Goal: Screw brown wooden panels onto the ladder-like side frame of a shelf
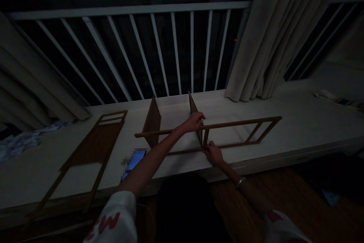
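Observation:
A brown wooden frame [241,123] lies on its side on the pale ledge, with two boards standing up from it. My left hand [194,121] is closed over the upper rail, where the inner board [193,104] meets it. Lower down, my right hand [214,154] has its fingers pressed round the lower rail by the crosspiece [206,137]. Whether a small part sits in those fingers is too dark to tell. The outer board [152,119] joins the frame at its left end, apart from both hands.
A second wooden frame with a panel [90,145] lies to the left, its legs reaching past the edge of the ledge [301,121]. A lit phone [135,161] rests beside my left forearm. Behind are a white railing [170,8] and curtains [264,42]. Patterned cloth [22,142] lies far left.

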`<state>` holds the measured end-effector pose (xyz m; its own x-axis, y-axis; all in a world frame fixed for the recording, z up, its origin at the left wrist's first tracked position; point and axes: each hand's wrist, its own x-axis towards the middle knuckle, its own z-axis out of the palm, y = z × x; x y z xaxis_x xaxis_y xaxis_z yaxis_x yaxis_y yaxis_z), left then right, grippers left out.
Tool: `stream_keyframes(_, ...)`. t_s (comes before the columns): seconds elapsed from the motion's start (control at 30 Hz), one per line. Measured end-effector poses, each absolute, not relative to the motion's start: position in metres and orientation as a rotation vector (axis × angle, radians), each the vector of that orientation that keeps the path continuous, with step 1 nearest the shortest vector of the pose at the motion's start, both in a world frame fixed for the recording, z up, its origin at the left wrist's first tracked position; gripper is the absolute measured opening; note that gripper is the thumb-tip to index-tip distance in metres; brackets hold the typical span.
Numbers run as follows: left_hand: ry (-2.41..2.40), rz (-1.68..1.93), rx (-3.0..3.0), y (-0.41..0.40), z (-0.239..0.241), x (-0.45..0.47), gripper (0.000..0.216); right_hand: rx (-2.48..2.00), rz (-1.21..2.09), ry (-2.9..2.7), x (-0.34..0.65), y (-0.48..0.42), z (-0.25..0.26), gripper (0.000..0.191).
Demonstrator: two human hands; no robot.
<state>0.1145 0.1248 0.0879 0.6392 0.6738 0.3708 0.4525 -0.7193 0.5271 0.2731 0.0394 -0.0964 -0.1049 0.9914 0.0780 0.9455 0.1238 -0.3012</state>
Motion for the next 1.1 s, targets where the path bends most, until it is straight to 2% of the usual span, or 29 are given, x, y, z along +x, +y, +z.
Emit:
stream_keyframes(0.23,0.865,0.768,2.491,0.133,0.091,0.136,0.005,-1.853,0.229,-2.094,0.273,0.039,-0.104,0.028)
stream_keyframes(0.53,0.895,0.786,2.576,0.135,0.084,0.142,0.024,-1.791,0.259,-2.056,0.275,0.040,-0.106,0.026)
stream_keyframes(0.7,0.893,0.563,2.655,0.135,0.084,0.147,0.024,-1.822,0.301,-2.053,0.276,0.039,-0.105,0.024)
stream_keyframes(1.1,0.887,0.533,2.678,0.109,0.089,0.158,0.020,-1.769,0.346,-2.072,0.291,0.022,-0.105,0.026)
